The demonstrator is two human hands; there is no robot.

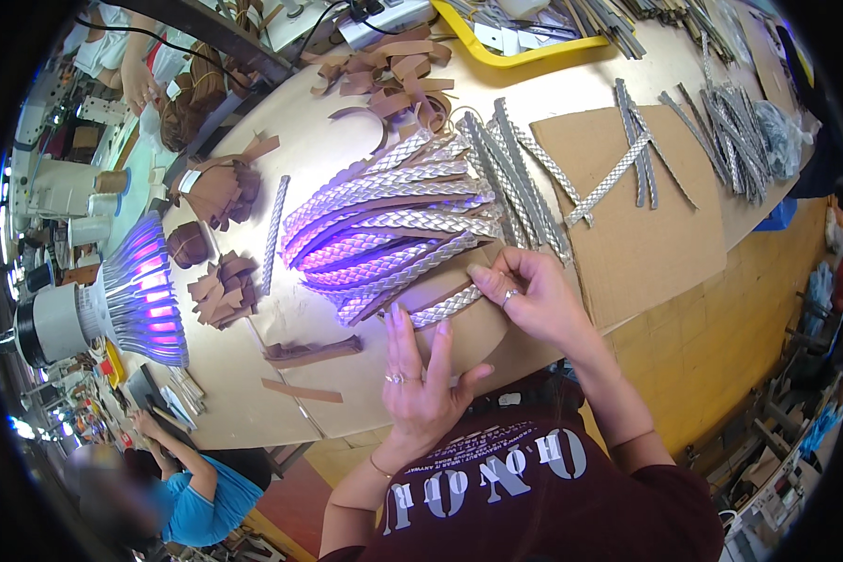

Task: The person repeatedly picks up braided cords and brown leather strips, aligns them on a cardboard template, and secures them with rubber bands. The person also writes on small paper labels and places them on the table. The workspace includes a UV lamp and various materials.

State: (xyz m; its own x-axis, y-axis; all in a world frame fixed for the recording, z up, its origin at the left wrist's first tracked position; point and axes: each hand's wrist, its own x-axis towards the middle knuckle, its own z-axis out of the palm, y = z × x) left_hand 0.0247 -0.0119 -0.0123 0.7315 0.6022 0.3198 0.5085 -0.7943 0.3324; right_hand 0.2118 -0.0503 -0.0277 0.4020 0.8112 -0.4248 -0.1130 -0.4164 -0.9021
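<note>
A short braided silver-white strap (pixel 448 305) with a brown edge lies near the front of the table. My right hand (pixel 530 298) pinches its right end between thumb and fingers. My left hand (pixel 420 377) is open, its fingers stretched out with the tips at the strap's left end. Just beyond both hands spreads a pile of similar braided straps (pixel 393 220), backed with brown strips and tinted purple on the left by the lamp. Grey and silver strips (pixel 506 173) lie to the right of that pile.
At left stands a glowing purple lamp (pixel 145 290). Brown strip bundles (pixel 220 192) lie near it, and loose brown pieces (pixel 407 80) at the back. A cardboard sheet (pixel 656 244) and a strip bundle (pixel 735 131) are at right, a yellow tray (pixel 525 54) behind. A co-worker (pixel 206 487) sits lower left.
</note>
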